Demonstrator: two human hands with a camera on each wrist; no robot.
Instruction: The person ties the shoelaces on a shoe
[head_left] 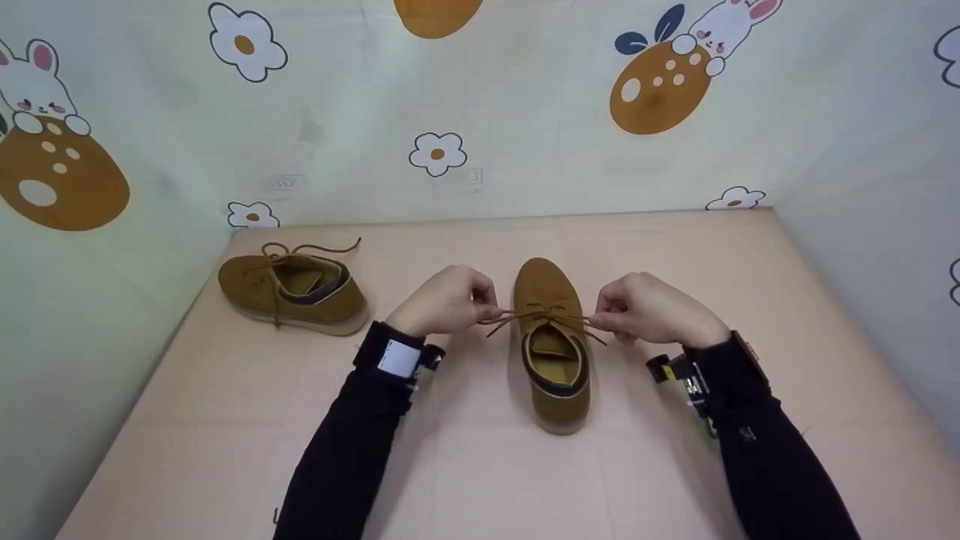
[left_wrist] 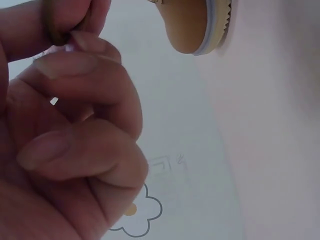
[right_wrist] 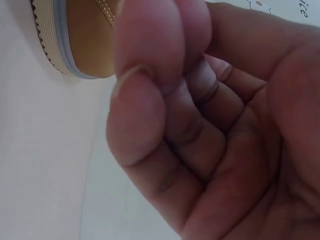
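Observation:
A brown lace-up shoe [head_left: 546, 283] stands upright on the table, its toe pointing away from me. Its shoelace [head_left: 551, 313] is looped in a bow across the front. On the left of the shoe, my left hand [head_left: 454, 300] pinches one loop between thumb and fingertips. To the right, my right hand [head_left: 651, 309] pinches the other side of the lace, drawn out sideways. Two free lace ends hang below the bow. Up close in the left wrist view, the lace [left_wrist: 56, 31] curves between the fingers; in the right wrist view the fingers [right_wrist: 137, 117] mostly hide it.
A matching shoe [head_left: 322, 306] sits at the back left, toe pointing left, its own lace tied with a loop and a long end. The pink tabletop [head_left: 480, 480] meets a patterned cloth wall [head_left: 525, 90] behind and at both sides.

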